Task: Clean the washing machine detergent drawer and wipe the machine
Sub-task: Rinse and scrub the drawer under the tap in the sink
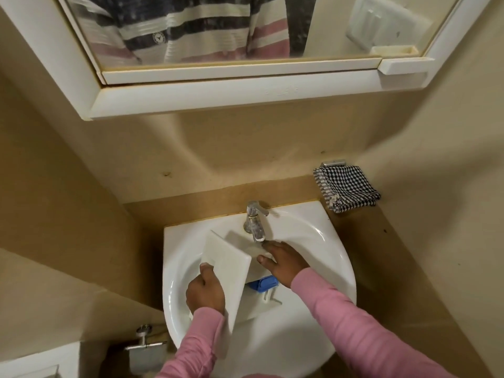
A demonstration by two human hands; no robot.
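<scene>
A: Obs. 1, largest item?

B: White-framed mirror cabinet (231,96) on the beige wall, across the top of the head view. A striped shirt is reflected in the glass.

A: Below it?

B: White sink (335,268) set into the corner. The detergent drawer (229,271) is inside the basin. It is tilted, with its flat white front panel facing up and left and its body running under the tap.

A: Hands?

B: Both are in pink sleeves. The left hand (206,291) grips the near-left edge of the front panel, fingers curled round it and thumb on the panel face. The right hand (283,261) lies on the drawer body just below the spout, fingers nearly straight and thumb spread. It rests there and is not wrapped round anything.

A: Smaller items?

B: A black-and-white checked cloth (346,186) hangs from a metal fitting on the wall, up and right of the sink. A chrome tap (255,222) stands at the back rim, its spout just above the right fingertips. Whether water is running cannot be told.

A: Smallest?

B: A blue insert (263,284) in the drawer body, showing between the panel and the right wrist.
</scene>
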